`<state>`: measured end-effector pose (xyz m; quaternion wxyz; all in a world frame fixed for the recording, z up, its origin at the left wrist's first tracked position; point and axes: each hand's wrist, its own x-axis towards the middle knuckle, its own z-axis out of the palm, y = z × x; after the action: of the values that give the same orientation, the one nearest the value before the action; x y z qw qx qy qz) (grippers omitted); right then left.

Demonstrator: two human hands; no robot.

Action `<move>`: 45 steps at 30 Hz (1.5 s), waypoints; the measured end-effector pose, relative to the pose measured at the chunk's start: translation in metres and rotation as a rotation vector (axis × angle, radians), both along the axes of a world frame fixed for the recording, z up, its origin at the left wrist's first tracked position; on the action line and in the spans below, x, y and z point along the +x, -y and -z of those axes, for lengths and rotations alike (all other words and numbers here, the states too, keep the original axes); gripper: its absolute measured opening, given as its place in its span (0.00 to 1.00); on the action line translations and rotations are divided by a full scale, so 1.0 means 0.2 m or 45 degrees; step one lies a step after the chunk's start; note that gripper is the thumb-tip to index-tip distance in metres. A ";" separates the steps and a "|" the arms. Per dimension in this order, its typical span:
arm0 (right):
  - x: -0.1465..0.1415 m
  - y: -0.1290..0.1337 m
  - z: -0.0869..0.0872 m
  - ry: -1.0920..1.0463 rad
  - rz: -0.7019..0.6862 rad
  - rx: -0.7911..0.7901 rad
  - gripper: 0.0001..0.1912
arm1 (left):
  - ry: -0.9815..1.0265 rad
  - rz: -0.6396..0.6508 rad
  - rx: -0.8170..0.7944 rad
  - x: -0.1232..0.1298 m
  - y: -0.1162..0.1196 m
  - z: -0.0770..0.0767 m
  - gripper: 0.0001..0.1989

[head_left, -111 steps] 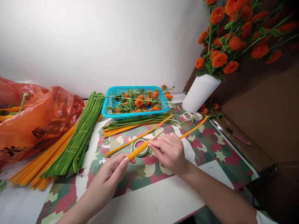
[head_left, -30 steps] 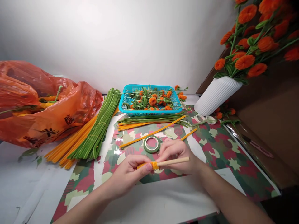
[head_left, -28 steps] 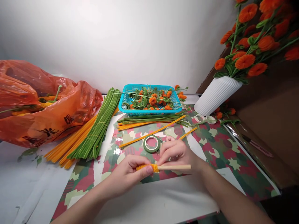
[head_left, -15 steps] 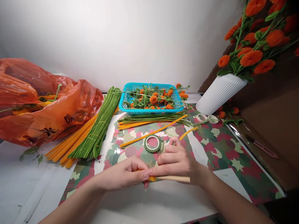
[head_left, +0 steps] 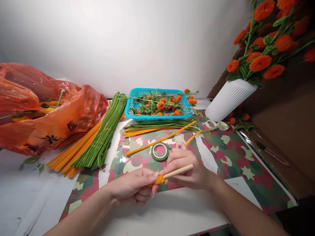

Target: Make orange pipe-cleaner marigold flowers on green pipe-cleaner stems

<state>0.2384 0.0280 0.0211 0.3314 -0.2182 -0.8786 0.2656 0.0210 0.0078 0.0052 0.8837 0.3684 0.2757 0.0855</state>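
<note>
A pale wooden stick (head_left: 180,170) slants up to the right over the front of the table. Around its lower end an orange-yellow pipe cleaner (head_left: 160,179) is wound in a tight coil. My left hand (head_left: 139,183) is closed on this coil, thumb on top, hiding the stick's far end. My right hand (head_left: 185,167) is closed too, its fingertips pinching at the coil. The pipe cleaner's loose tail sticks out past my curled right fingers. Just beyond the hands lies a roll of green tape (head_left: 165,156).
A blue basket (head_left: 128,113) holds orange flowers, with loose pipe cleaners (head_left: 159,139) before it. Left are green pipe cleaner bundles (head_left: 104,137) and an orange plastic bag (head_left: 49,131). Right stand a white vase (head_left: 228,100), clear tape rolls (head_left: 222,126) and a pink-handled tool (head_left: 278,156).
The stick's right end has tipped upward, and more of the orange coil shows between my hands. My right hand has shifted slightly left, the pipe cleaner's tail moving with it.
</note>
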 end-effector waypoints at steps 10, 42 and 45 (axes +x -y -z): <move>0.03 -0.03 -0.01 0.375 0.227 0.559 0.14 | -0.963 -0.107 1.195 0.00 -0.01 -0.08 0.21; -0.08 0.04 0.05 -0.080 0.614 0.468 0.08 | -1.060 -0.769 1.401 0.00 0.03 -0.05 0.20; -0.07 0.03 0.05 -0.167 0.548 0.223 0.12 | -0.833 -0.808 1.287 -0.01 0.03 -0.06 0.21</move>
<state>0.2244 0.0212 0.0116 0.4543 -0.3532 -0.8082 0.1253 0.0188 0.0025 0.0181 0.4063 0.6442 0.5497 0.3433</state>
